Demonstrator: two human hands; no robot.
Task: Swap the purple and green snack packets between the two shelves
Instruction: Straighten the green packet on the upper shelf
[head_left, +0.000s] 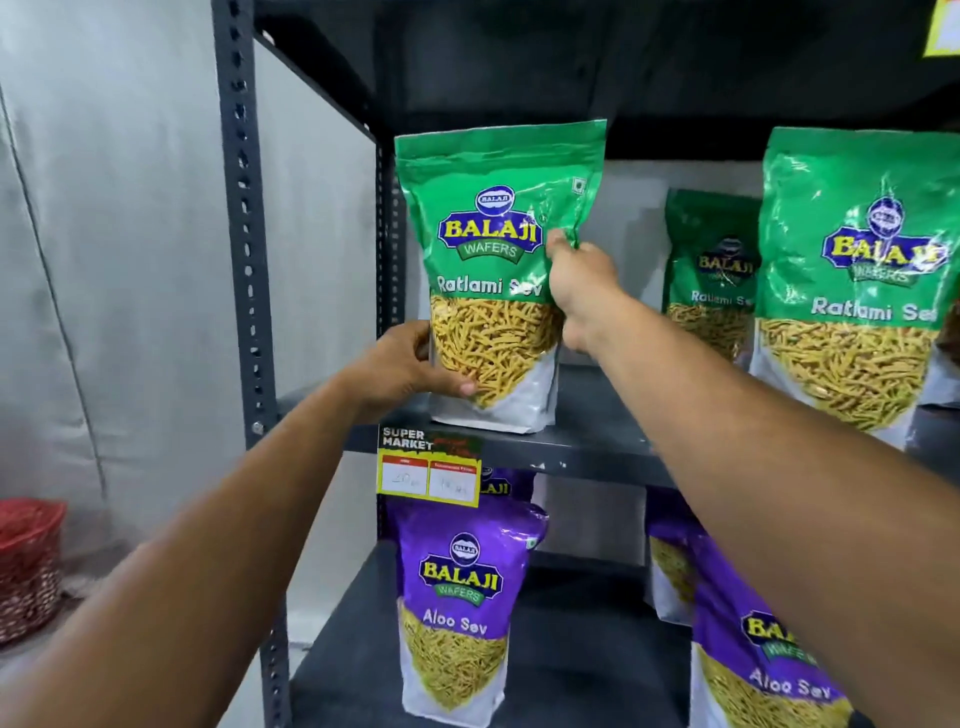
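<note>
On upper shelf (597, 447) | both hands (410, 371) grip glossy green pouch (493, 244)

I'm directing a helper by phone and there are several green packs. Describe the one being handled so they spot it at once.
On the dark metal rack, look at the upper shelf, left end, directly above the yellow price tag. The green Ratlami Sev packet stands there at the front edge. Unlike the other green packets to its right, both hands grip it: left hand low, right hand on its right edge.
</note>
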